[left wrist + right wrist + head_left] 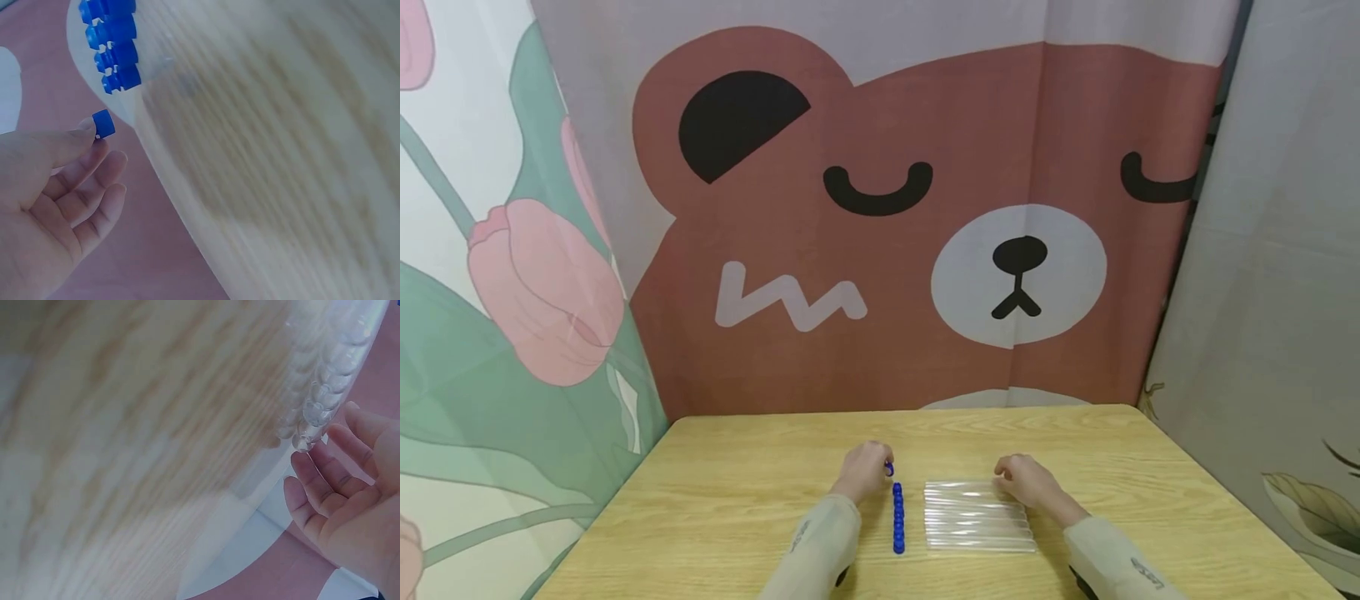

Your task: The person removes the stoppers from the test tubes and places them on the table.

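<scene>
A small blue cap [104,124] is pinched between the thumb and index finger of my left hand [865,471]; its other fingers hang loosely bent. Just below that hand, a line of similar blue caps [898,521] runs toward the near edge of the table. Clear plastic tubes [973,525] lie side by side to the right of the caps. My right hand [1028,482] is at the far right corner of the tubes, fingers loosely bent. In the right wrist view its fingertips are right at the end of the outermost tube [304,440], with nothing gripped.
Both hands work over a light wood-grain table [760,467]. A curtain with a brown bear print [895,275] hangs behind the far edge. Flowered cloth [542,292] hangs on the left and a pale curtain [1262,292] on the right.
</scene>
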Available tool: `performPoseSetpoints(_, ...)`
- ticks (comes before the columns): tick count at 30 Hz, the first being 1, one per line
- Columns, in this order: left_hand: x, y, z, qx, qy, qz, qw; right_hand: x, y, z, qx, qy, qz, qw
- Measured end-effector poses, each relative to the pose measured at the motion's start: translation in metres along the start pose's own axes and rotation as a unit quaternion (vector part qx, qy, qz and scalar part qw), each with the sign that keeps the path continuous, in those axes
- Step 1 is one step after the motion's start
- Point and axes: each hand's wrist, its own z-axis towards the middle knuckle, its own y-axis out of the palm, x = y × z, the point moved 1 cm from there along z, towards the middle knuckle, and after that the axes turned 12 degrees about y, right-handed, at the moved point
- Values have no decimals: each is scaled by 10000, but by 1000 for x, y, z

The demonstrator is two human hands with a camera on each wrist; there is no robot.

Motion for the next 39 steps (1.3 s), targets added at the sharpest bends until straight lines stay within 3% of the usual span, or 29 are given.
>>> performPoseSetpoints(15,-12,18,-1,-146,-278,-358,9989,-1,0,0,-113,28,81,9999)
performPoseSetpoints(31,-12,24,2,7,-57,-157,9999,-1,1,-1,-164,24,103,9998)
performPoseSetpoints(39,-13,24,3,-37,-68,-365,9993,-2,-2,-2,-156,-32,91,9998)
